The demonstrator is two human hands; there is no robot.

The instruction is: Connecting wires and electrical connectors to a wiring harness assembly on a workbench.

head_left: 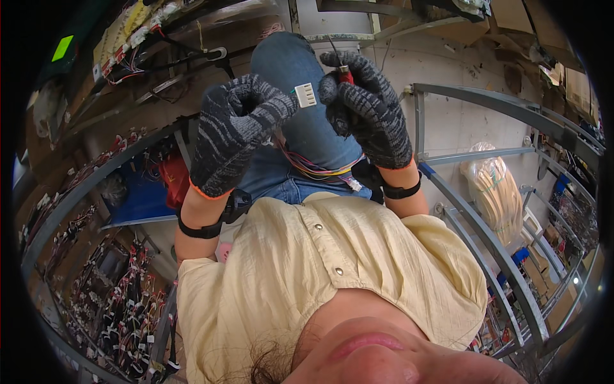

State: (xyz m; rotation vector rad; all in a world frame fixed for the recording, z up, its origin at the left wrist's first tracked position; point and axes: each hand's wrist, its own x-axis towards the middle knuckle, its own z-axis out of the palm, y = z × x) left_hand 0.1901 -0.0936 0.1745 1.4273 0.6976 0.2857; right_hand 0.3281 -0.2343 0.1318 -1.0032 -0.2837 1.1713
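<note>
My left hand, in a grey and black knit glove, pinches a white plastic wire connector with a row of slots. A bit of green wire shows beside the fingertips. To its right, my right hand, gloved alike, is closed on a small screwdriver with a red handle, its thin shaft pointing up. The screwdriver and the connector are apart. Across my lap lies a bundle of coloured wires, ending in a pale connector. Whether these wires join the held connector is hidden.
Grey metal frames stand on both sides. Many wire harnesses hang at the lower left. A blue panel with a red bag is on the left. Plastic-wrapped beige tubing hangs at the right. More wiring lies at the upper left.
</note>
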